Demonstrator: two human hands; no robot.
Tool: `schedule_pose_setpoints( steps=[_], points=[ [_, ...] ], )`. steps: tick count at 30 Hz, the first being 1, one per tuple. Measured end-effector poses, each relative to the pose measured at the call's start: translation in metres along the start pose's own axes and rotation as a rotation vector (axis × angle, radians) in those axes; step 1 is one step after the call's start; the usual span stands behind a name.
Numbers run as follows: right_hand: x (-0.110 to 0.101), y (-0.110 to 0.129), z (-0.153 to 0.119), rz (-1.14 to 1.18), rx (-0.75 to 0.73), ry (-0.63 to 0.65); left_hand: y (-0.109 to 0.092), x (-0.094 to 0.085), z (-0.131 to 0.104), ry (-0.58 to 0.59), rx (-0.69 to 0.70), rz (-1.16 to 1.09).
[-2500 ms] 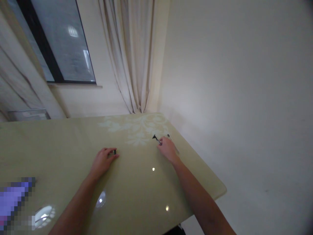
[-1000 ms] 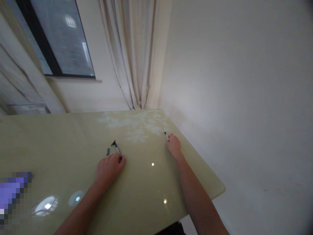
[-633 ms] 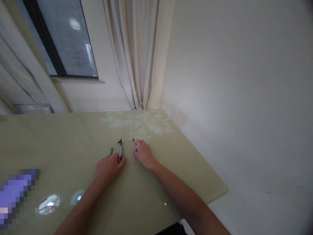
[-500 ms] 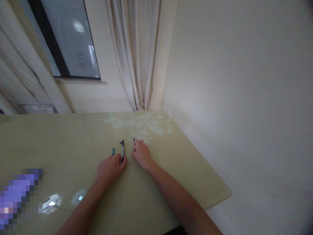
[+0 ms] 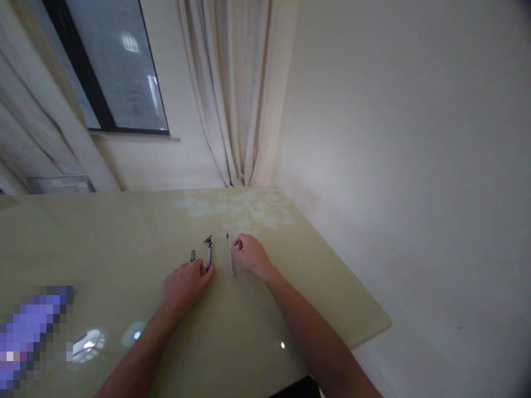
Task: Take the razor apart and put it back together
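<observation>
Pale and slim, the toothbrush [image 5: 231, 263] lies on the worktop [image 5: 327, 287], dark head toward the far edge; just right of it, the right hand [image 5: 251, 254] curls loosely, thumb and forefinger slightly apart. The razor [image 5: 209, 254] lies to the brush's left, its lower end between the left hand's [image 5: 188, 282] thumb and forefinger; whether they clamp it, I cannot tell. Left of the razor sits a small dark piece [image 5: 192, 255].

The razor [image 5: 209, 255] is grey and black, the toothbrush [image 5: 232, 265] seemingly off-white, the floral-patterned table [image 5: 103, 237] yellow-green and whitish.
</observation>
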State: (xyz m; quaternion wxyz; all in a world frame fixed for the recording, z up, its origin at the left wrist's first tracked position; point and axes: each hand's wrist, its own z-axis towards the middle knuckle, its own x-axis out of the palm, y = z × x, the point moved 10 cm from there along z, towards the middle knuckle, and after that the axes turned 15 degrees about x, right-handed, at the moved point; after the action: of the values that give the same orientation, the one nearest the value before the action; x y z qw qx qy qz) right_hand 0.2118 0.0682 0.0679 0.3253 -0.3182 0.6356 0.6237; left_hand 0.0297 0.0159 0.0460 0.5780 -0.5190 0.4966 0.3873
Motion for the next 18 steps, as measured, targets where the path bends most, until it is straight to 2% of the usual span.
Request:
schedule_pose_setpoints(
  steps=[3,7,12,15,18],
  points=[
    [-0.009,-0.012,-0.004,-0.091,0.004,0.074,-0.002,-0.003,-0.002,-0.048,-0.028,-0.017],
    [-0.007,-0.034,-0.012,-0.228,-0.038,0.143,-0.021,0.003,-0.002,-0.076,0.063,-0.024],
    [-0.009,-0.051,-0.015,-0.1,-0.033,0.126,-0.035,0.014,-0.005,-0.086,0.115,-0.061],
    [-0.007,-0.052,-0.02,-0.037,-0.067,0.149,-0.031,0.013,-0.006,-0.101,0.105,-0.054],
    [-0.007,-0.048,-0.026,-0.015,-0.123,0.162,-0.013,0.009,-0.005,-0.097,0.029,-0.036]
  ],
)
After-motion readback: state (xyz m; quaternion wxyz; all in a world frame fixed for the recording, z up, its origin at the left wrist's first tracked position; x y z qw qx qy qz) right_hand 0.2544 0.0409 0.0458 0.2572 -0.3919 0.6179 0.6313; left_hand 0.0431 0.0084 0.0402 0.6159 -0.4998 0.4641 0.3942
